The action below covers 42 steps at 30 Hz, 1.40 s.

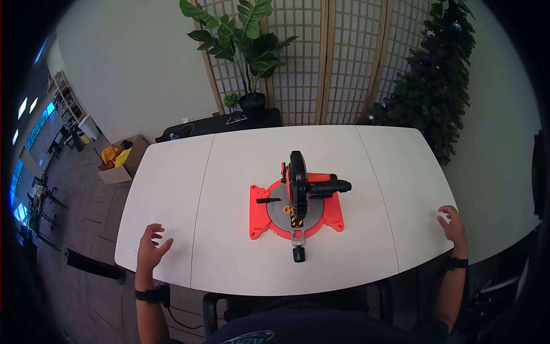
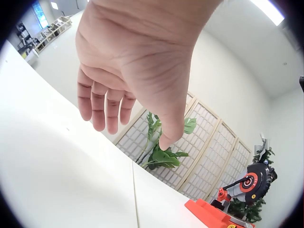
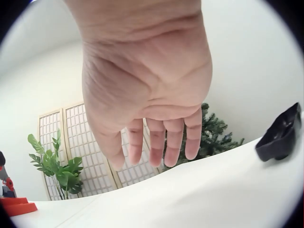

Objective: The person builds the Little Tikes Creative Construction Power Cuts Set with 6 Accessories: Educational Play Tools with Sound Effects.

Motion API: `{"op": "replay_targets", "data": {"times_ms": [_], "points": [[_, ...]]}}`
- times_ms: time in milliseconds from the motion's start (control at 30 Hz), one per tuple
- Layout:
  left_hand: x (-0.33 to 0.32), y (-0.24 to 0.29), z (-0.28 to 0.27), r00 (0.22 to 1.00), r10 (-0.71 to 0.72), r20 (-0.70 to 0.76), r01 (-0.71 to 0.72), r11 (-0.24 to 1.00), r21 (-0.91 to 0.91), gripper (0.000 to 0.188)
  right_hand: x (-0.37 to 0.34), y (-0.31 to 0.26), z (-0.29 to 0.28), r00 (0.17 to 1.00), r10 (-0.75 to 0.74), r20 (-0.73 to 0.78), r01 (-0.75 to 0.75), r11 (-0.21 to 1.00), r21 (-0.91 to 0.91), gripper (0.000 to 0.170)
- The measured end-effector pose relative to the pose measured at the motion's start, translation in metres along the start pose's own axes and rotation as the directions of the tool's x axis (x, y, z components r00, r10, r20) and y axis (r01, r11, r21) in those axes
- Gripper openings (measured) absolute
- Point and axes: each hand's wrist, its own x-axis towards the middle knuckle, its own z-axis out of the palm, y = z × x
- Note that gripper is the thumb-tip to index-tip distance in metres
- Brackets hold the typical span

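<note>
A miter saw (image 1: 297,198) with a red base, a round grey turntable and a black blade guard stands at the middle of the white table (image 1: 229,258). My left hand (image 1: 152,247) hovers at the table's left front, its fingers loosely bent and thumb apart. Over the right end is my right hand (image 1: 454,225), likewise relaxed. Both palms hold nothing; the wrist views show the left palm (image 2: 137,61) and right palm (image 3: 152,76) bare, with fingers hanging down. The saw lies between the hands, well away from each. Its black front knob (image 1: 298,254) points toward me.
Behind the table stand a potted plant (image 1: 249,63), a lattice folding screen (image 1: 326,63) and a decorated Christmas tree (image 1: 427,80). A cardboard box (image 1: 134,155) sits on the floor at left. A chair armrest (image 1: 211,312) is at the front edge.
</note>
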Motion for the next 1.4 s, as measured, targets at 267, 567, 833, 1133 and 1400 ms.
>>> {"op": "replay_targets", "data": {"times_ms": [267,567,833,1133,1400], "points": [[-0.006,-0.025,-0.015,0.998,-0.022,-0.062,0.022,1.000,-0.002,0.054,-0.023,0.142,-0.016,0.989,-0.129,-0.068,0.118,0.982,-0.148,0.058],[-0.007,-0.045,-0.022,0.999,0.053,-0.007,-0.054,0.998,-0.043,0.020,-0.039,0.144,-0.022,1.000,0.012,0.019,-0.009,0.985,-0.173,0.074],[-0.006,-0.058,-0.020,0.999,0.047,-0.027,-0.049,0.996,-0.073,0.021,-0.042,0.168,-0.019,0.996,-0.083,-0.021,0.078,0.980,-0.185,0.077],[-0.005,-0.057,-0.023,0.999,0.039,-0.018,-0.040,0.997,-0.070,0.021,-0.036,0.105,-0.024,0.960,-0.196,-0.199,0.070,0.858,-0.509,0.067],[0.003,-0.002,-0.022,0.997,0.072,-0.007,-0.073,0.993,-0.096,0.019,-0.003,0.010,-0.018,0.946,-0.278,-0.164,0.269,0.960,-0.074,0.063]]}}
